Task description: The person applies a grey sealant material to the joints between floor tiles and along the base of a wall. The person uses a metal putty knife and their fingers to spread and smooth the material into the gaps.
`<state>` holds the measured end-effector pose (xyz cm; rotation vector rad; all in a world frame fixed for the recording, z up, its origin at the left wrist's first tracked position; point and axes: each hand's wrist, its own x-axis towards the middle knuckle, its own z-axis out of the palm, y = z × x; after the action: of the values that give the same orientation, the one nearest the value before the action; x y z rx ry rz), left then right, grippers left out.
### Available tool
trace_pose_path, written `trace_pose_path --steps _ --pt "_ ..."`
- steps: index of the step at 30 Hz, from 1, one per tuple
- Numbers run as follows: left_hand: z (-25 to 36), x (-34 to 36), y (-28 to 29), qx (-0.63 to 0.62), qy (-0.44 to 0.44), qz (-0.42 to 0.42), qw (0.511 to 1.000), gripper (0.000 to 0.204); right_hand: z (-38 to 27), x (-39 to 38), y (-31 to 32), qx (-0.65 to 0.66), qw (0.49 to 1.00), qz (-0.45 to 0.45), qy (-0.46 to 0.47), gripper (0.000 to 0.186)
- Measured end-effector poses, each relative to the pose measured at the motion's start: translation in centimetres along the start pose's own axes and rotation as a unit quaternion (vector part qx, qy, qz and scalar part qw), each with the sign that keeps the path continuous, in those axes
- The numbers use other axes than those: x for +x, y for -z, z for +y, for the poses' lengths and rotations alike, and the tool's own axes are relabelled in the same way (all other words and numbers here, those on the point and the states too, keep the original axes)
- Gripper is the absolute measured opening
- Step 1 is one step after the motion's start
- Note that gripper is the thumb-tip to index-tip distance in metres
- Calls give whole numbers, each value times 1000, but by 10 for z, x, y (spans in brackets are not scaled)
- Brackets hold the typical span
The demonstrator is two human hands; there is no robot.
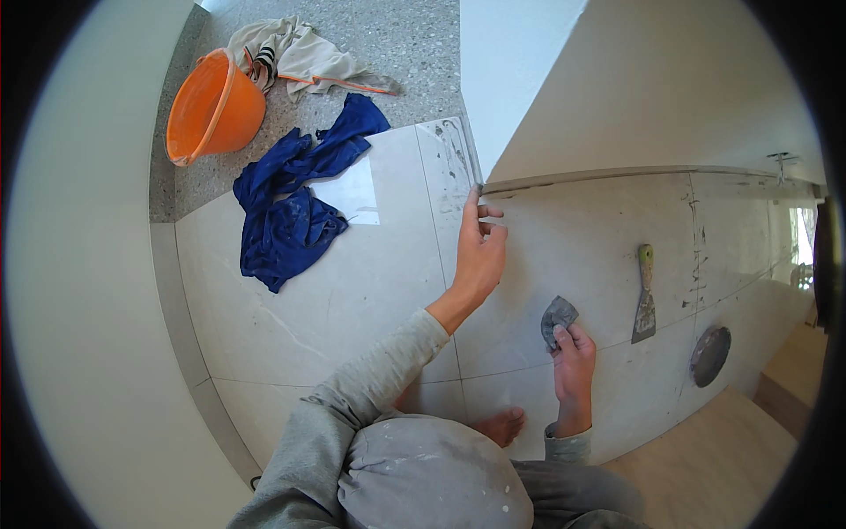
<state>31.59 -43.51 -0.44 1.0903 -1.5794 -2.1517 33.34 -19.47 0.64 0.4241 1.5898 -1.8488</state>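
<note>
My right fingers (577,337) pinch a grey wad (558,316), left fingers (472,204) half-spread at wall corner (487,172); loose pinch could drop it, smudging tile (582,229).

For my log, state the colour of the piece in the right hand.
The piece in the right hand is grey, shown in the head view.

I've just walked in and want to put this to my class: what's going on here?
A person is working over a tiled floor with bare hands. The left hand reaches forward, its index fingertip at the foot of the white wall corner; whether it presses there is hard to tell. The right hand pinches a grey wad. To its right lie a scraper and a round dark dish. Blue cloth and a tilted orange bucket lie off to the left.
</note>
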Motion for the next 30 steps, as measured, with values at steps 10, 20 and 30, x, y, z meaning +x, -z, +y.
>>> trace_pose_path --steps 10,20,30 --pt "0 -11 -5 13 -79 -2 997 74 0 0 0 -18 1000 10 -3 9" --pt "-7 -11 -2 198 -117 -40 972 78 0 -3 -6 -16 1000 7 -6 11" --pt "9 -13 -1 173 -184 16 968 76 4 -1 1 -27 1000 3 -8 10"
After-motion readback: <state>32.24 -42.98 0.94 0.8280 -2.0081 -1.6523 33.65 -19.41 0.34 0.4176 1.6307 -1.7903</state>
